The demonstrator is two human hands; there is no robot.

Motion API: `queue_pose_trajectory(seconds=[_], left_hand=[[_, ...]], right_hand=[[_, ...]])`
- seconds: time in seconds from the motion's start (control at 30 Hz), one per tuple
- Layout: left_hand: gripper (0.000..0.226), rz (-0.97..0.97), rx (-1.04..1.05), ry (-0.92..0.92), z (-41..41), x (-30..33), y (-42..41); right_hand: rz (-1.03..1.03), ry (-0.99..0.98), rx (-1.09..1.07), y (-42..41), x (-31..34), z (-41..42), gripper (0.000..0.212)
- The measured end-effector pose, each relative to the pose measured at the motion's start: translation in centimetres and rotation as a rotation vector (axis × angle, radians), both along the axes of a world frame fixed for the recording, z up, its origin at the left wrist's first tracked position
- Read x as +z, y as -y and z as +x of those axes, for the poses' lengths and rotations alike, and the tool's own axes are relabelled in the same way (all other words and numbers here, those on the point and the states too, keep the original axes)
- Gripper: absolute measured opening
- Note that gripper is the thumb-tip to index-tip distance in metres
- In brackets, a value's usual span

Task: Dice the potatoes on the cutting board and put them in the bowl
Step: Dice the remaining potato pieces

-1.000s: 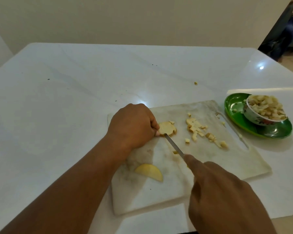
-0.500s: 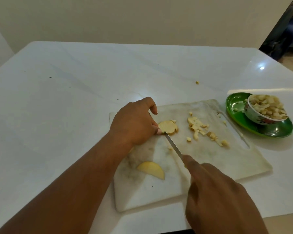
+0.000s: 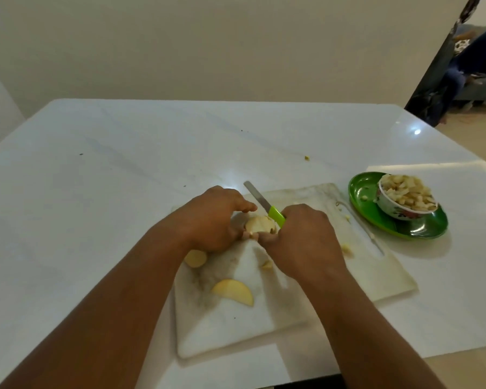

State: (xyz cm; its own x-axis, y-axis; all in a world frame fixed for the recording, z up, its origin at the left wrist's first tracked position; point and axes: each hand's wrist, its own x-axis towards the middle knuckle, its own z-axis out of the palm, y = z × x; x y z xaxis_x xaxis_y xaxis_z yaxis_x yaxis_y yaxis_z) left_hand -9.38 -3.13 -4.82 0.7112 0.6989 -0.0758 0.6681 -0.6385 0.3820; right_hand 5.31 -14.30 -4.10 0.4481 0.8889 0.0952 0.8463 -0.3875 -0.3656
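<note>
A white cutting board (image 3: 376, 279) lies on the white table. My left hand (image 3: 211, 220) holds a cut potato piece (image 3: 260, 224) at the board's far left part. My right hand (image 3: 300, 242) grips a knife (image 3: 260, 203) by its green handle, the blade pointing away to the far left, and its fingers touch the same potato piece. A potato slice (image 3: 233, 292) lies on the board's near part, another slice (image 3: 195, 258) peeks out under my left wrist. A few dice (image 3: 347, 249) lie beside my right hand. The patterned bowl (image 3: 399, 211) at the right is heaped with diced potato.
The bowl stands on a green plate (image 3: 421, 228) right of the board. One stray potato bit (image 3: 307, 157) lies on the table beyond the board. A person sits in the room at the far right (image 3: 472, 60). The table's near edge runs below the board.
My right hand has moved up over the board to the potato piece, and the knife now points away to the far left. The camera has tilted up. Most of the diced pile is hidden.
</note>
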Motion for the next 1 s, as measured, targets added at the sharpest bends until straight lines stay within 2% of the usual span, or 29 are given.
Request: queue_pose_trajectory(seconds=[0.07, 0.17, 0.3, 0.4, 0.5, 0.6, 0.7, 0.9, 1.0], left_hand=[[0.054, -0.01, -0.029, -0.01, 0.3, -0.1, -0.5], [0.042, -0.085, -0.001, 0.058, 0.4, 0.0, -0.6], [0.031, -0.109, 0.139, 0.148, -0.2, 0.2, 0.2], [0.036, -0.081, 0.267, 0.134, 0.3, -0.1, 1.6], [0.048, -0.036, 0.287, 0.077, 1.0, 0.0, 2.2], [0.06, -0.169, 0.221, 0.093, -0.2, 0.6, 1.5], [0.057, -0.137, 0.17, 0.097, -1.3, 0.8, 0.5], [0.047, -0.142, 0.205, 0.259, -0.9, -0.5, 0.1], [0.06, -0.107, 0.234, 0.301, -0.7, -0.7, 0.1]], right_hand=[[-0.046, -0.004, -0.017, -0.9, -0.4, 0.0, 0.044], [-0.076, -0.012, 0.024, -1.6, -0.5, 0.1, 0.037], [-0.125, -0.023, 0.16, -2.7, 0.5, 0.7, 0.021], [-0.201, -0.018, 0.302, -4.3, 1.4, 1.6, 0.015], [-0.251, -0.108, 0.365, -5.1, 2.1, 2.8, 0.017], [-0.183, -0.13, 0.294, -4.4, 2.2, 3.7, 0.015], [-0.133, -0.129, 0.199, -3.5, 1.3, 3.7, 0.01], [-0.122, -0.151, 0.168, -4.0, 0.3, 3.0, 0.006], [-0.113, -0.203, 0.167, -4.0, 0.3, 3.2, 0.007]])
